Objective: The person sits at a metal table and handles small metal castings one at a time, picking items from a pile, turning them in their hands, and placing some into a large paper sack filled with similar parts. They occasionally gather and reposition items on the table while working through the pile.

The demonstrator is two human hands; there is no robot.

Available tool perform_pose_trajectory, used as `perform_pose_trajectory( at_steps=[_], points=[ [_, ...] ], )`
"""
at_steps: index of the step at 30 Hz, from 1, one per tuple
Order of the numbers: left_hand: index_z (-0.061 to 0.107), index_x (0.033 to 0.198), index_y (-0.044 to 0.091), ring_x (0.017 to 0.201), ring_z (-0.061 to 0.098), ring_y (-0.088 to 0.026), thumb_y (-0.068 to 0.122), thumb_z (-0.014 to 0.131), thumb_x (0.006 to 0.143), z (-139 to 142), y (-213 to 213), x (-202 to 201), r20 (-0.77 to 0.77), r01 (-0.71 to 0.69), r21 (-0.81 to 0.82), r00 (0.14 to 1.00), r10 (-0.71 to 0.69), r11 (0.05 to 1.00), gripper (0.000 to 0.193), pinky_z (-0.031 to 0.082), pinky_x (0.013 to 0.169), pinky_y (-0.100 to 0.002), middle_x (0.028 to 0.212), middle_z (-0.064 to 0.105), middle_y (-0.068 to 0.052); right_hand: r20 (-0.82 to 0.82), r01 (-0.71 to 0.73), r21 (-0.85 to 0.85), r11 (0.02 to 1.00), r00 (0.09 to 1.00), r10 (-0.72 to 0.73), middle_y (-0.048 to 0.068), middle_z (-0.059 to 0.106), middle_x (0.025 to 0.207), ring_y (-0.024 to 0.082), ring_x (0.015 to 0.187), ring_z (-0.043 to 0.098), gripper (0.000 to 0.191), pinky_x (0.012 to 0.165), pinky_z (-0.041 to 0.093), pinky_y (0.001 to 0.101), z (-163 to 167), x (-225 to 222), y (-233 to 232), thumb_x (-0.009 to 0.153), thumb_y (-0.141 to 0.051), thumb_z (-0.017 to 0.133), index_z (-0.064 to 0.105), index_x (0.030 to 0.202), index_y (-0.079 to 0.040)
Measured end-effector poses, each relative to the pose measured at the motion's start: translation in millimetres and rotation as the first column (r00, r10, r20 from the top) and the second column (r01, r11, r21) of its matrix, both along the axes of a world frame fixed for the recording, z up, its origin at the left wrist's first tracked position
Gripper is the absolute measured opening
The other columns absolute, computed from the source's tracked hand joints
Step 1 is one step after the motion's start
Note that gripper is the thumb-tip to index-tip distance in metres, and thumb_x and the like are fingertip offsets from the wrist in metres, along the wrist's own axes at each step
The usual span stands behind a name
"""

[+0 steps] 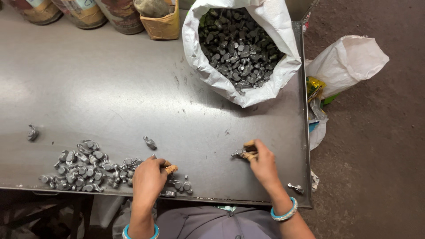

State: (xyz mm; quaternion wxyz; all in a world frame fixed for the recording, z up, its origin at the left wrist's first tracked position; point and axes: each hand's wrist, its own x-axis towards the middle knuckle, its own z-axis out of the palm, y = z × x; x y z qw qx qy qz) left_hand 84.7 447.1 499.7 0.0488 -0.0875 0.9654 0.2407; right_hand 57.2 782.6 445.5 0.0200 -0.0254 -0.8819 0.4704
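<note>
My right hand (262, 163) rests on the metal table (110, 88) near its front right, fingers with tan wraps closed on a small grey metal part (239, 153). My left hand (148, 179) lies at the front edge, fingers curled over small metal parts (179, 185); whether it grips one is unclear. A pile of the same grey parts (79, 170) spreads to its left. One part (150, 142) lies alone just beyond the left hand. A white sack (208, 66) full of such parts stands open at the back right.
A single part (32, 132) lies at the far left and another (295, 188) at the front right corner. Jars (119, 15) and a tan bag (161, 24) line the back edge. White bags (349, 62) sit on the floor to the right.
</note>
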Motion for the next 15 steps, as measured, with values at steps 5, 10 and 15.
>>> perform_pose_trajectory(
  at_steps=[5, 10, 15],
  points=[
    [0.082, 0.094, 0.018, 0.095, 0.067, -0.035, 0.025, 0.077, 0.08, 3, 0, -4, 0.123, -0.041, 0.027, 0.992, 0.038, 0.999, 0.016, 0.054, 0.083, -0.048, 0.096, 0.07, -0.012, 0.126, 0.011, -0.44, 0.898, 0.991, 0.049, 0.008, 0.072, 0.097, 0.012, 0.089, 0.069, 0.023, 0.075, 0.057, 0.0268, -33, 6, 32, 0.083, 0.01, 0.068, 0.063, 0.105, 0.004],
    [0.082, 0.094, 0.016, 0.093, 0.067, -0.034, 0.018, 0.078, 0.078, 6, 7, -4, 0.038, -0.09, 0.01, 0.995, 0.09, 0.996, 0.017, 0.053, 0.082, -0.048, 0.094, 0.069, -0.011, 0.201, 0.107, -0.423, 0.9, 0.979, -0.022, 0.01, 0.07, 0.092, 0.013, 0.082, 0.065, 0.021, 0.07, 0.054, 0.0274, -41, 22, 39, 0.083, 0.009, 0.072, 0.063, 0.102, 0.005],
    [0.078, 0.098, 0.012, 0.087, 0.066, -0.028, 0.036, 0.087, 0.075, 4, 42, -1, -0.118, -0.05, 0.107, 0.991, 0.062, 0.993, 0.034, 0.052, 0.081, -0.046, 0.084, 0.069, -0.009, 0.197, 0.099, -0.497, 0.862, 0.98, 0.001, 0.009, 0.069, 0.093, 0.012, 0.084, 0.065, 0.021, 0.072, 0.055, 0.0267, -22, 30, 29, 0.083, 0.009, 0.071, 0.063, 0.102, 0.004]
  ],
)
